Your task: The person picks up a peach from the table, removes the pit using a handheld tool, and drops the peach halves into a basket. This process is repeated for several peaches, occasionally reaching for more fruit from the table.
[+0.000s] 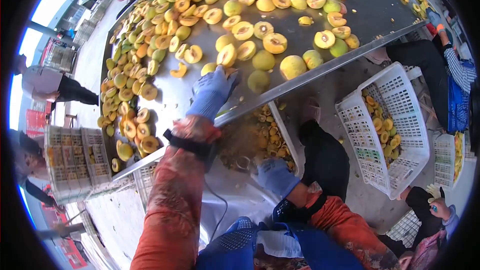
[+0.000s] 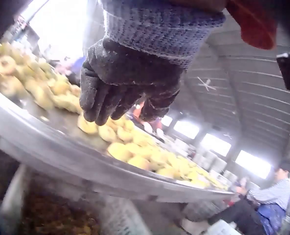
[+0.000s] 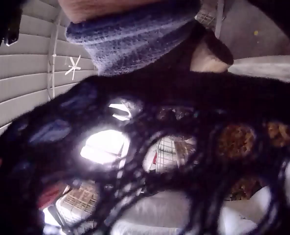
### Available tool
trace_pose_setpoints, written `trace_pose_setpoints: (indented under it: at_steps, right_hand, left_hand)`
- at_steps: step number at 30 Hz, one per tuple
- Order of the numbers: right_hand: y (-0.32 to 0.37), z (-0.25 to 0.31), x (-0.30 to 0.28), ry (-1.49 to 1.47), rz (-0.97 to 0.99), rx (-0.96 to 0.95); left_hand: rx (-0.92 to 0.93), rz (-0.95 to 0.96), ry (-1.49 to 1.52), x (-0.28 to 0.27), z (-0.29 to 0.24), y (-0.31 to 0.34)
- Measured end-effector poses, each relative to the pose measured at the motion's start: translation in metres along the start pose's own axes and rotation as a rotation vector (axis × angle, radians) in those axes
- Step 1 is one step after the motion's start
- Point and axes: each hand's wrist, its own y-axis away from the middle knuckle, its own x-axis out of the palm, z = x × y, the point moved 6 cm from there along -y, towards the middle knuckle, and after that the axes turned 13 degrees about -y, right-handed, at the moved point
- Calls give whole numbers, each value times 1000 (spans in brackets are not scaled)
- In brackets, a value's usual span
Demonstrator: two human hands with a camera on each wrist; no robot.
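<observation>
My left hand (image 1: 212, 92), in a grey-blue knitted glove with a dark palm, reaches over the near edge of the metal table (image 1: 200, 110). Its fingertips are right at a yellow peach half (image 1: 226, 55) and the fruit beside it. In the left wrist view the gloved fingers (image 2: 98, 100) point down, slightly bent, with the thumb apart. Low in front of my body, my right hand (image 1: 277, 176) is closed around a small tool whose thin ring (image 1: 243, 162) sticks out to the left; its handle is hidden. Dark netted fabric (image 3: 135, 93) covers most of the right wrist view.
Halved and whole peaches (image 1: 150, 35) are heaped along the table's left and far sides. Below the table edge lies a crate (image 1: 286, 137) of peach pieces. A white plastic crate (image 1: 400, 130) stands tilted at right. Other people sit or stand around, one in checked sleeves (image 1: 460, 72).
</observation>
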Motion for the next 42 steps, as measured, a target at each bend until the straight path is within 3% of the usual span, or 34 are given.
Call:
trace_pose_setpoints:
  at_steps: [2,6,9,10,14,15,17,19,20,21,25,28,34,37,39,42]
  right_hand:
    - [0,1,0,49,-35,-55]
    - [-2,3,5,-189,47,-14]
    - [-1,15,-4,32,76,-90]
    - [-2,13,-7,-29,35,-76]
    - [-5,30,-24,-246,-73,-61]
    - [-3,42,-34,-290,-96,-58]
    - [0,75,-48,-378,-92,-141]
    - [5,102,-53,-391,-87,-196]
    - [7,113,-52,-364,-81,-212]
    - [10,123,-51,-337,-79,-230]
    - [19,144,-47,-145,-111,-211]
    - [25,149,-49,-61,-151,-222]
    - [30,151,-41,42,-57,-181]
    - [34,149,-38,6,-1,-172]
    - [37,144,-33,-26,32,-77]
    - [41,133,-13,-79,61,-214]
  left_hand:
    - [10,23,73,20,-11,-18]
    - [70,79,177,24,4,-12]
    - [134,95,1038,25,40,27]
    - [143,112,1370,23,50,47]
    - [168,50,1958,-6,73,141]
    - [261,-239,1242,-14,87,158]
    - [345,-394,1456,-7,84,192]
    - [289,-476,1336,20,91,211]
    - [343,-647,1314,21,86,229]
    - [118,-614,1131,30,92,235]
    - [96,-800,714,-17,74,273]
    - [116,-937,775,-17,75,282]
    - [100,-915,931,-22,75,282]
    - [187,-935,939,-35,69,285]
    - [76,-696,1321,-25,69,278]
    - [-32,-539,1593,-9,63,273]
